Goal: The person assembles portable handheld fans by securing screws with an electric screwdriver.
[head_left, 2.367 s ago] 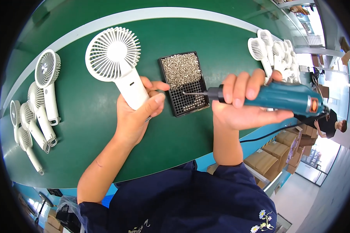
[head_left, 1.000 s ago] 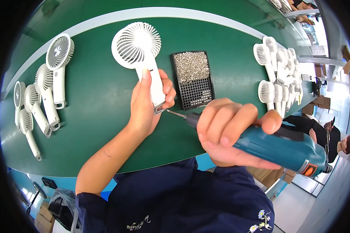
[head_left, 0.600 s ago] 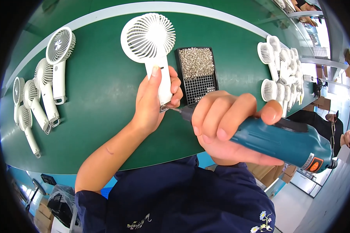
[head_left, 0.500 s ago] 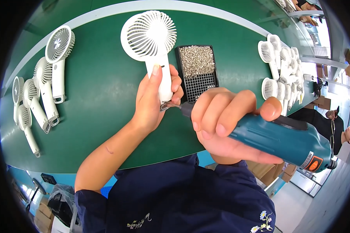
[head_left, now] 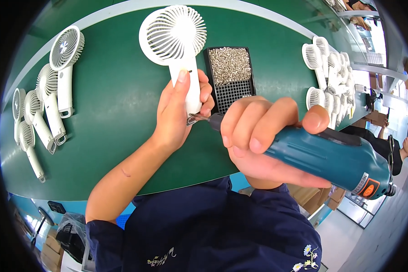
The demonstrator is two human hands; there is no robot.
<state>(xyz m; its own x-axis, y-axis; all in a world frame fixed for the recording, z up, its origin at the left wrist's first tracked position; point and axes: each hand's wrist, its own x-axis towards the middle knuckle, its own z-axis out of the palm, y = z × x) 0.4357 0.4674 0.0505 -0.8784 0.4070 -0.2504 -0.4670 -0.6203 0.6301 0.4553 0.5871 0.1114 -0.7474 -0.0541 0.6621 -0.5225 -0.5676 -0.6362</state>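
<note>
While left grip [head_left: 171, 113] clasps fan [head_left: 181, 43] and right grip [head_left: 263, 140] screwdriver [head_left: 324, 156], open tabletop [head_left: 111, 118] reaches the near edge [head_left: 68, 200].

- On the counter [head_left: 113, 118], to the left, five fans [head_left: 47, 84] lie in a close group, most handles slanting toward the person [head_left: 204, 217].
- In the middle, above the counter, the left hand [head_left: 170, 109] has another fan [head_left: 176, 47], head away from the person, handle end nearest.
- Just right of that one sits the tray [head_left: 231, 93], screws [head_left: 230, 65] filling its far part, holes in its near part.
- Before the tray, hiding its near corner from here, the right hand [head_left: 258, 140] grips the screwdriver [head_left: 322, 154]; its tip is at the handle's end.
- Far right on the counter, more fans [head_left: 313, 56] cluster.
- Below, to the right: cartons [head_left: 306, 195].
</note>
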